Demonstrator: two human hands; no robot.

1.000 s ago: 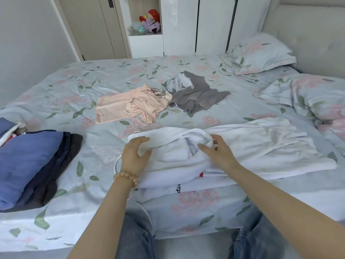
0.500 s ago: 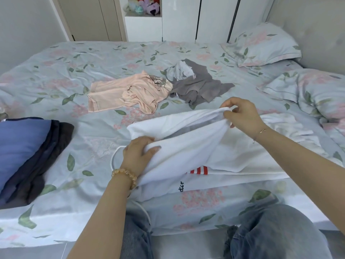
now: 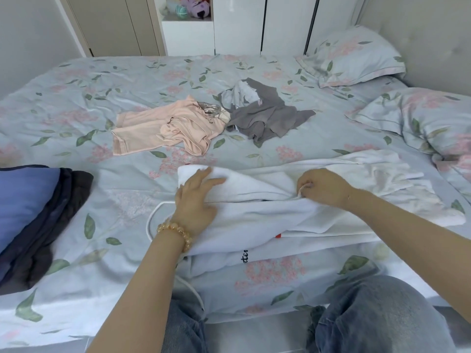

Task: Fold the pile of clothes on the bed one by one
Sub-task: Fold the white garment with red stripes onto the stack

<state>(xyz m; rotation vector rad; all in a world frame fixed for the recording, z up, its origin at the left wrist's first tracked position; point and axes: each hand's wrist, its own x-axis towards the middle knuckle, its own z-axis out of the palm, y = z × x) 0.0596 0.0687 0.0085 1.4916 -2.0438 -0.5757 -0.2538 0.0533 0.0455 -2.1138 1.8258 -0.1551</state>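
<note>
A white hooded garment (image 3: pixel 339 207) with a drawstring lies across the near edge of the bed. My left hand (image 3: pixel 196 200) rests flat on its hood at the left, fingers spread. My right hand (image 3: pixel 323 187) has its fingers curled and pinches the white drawstring and fabric near the garment's middle. Farther back on the bed lie a crumpled peach garment (image 3: pixel 165 128) and a crumpled grey garment (image 3: pixel 265 115), touching each other.
A stack of folded blue and dark clothes (image 3: pixel 33 215) sits at the left edge of the bed (image 3: pixel 127 80). Two floral pillows (image 3: pixel 351 57) lie at the right, by the headboard. White wardrobes stand behind the bed. My knees in jeans press against the bed front.
My right hand, which had lifted the white fabric up and to the right, has come back down and now pinches the drawstring. My left hand has flattened on the hood.
</note>
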